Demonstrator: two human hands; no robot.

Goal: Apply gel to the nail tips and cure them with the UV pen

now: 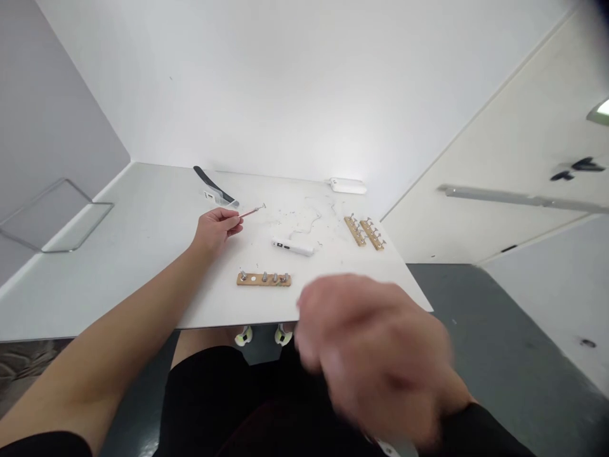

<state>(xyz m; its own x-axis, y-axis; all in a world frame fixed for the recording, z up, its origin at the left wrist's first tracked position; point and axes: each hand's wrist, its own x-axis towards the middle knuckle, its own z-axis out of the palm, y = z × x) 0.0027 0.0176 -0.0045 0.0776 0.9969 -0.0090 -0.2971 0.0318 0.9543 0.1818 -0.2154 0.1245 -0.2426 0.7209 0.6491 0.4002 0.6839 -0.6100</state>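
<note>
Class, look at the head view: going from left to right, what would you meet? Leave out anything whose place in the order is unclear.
Bent metal rod frame → left hand → slim pinkish stick held in it → white pen-shaped device → pair of pegged wooden strips → long metal bar.

No words or numbers can be read here. The white pen-shaped tool [292,247] lying on the table [214,308] has small dark marks on its side, but they are too tiny to read. The see-through case [219,198] has a little white patch with a dark mark, too small to read.
</note>
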